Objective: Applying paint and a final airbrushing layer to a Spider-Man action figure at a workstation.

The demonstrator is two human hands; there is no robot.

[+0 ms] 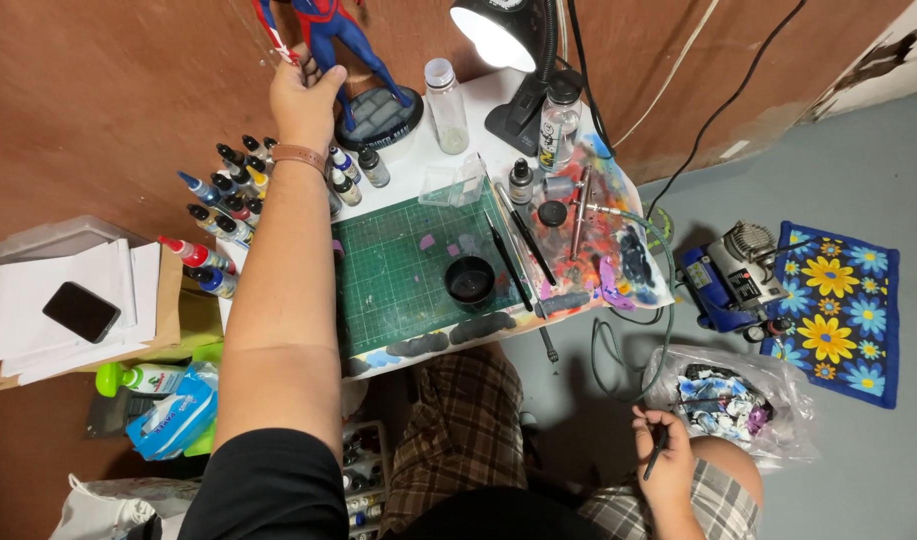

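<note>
My left hand reaches far across the desk and grips the leg of a blue and red action figure, which stands on a round grey base. My right hand rests low by my knee and holds a thin black paintbrush. A green cutting mat lies on the white desk, with a small black cup on it. Rows of small paint bottles stand left of my arm.
A lit desk lamp shines at the back. An airbrush lies on paint-stained paper. A blue compressor sits on the floor beside a flowered mat. A black phone lies on papers at left.
</note>
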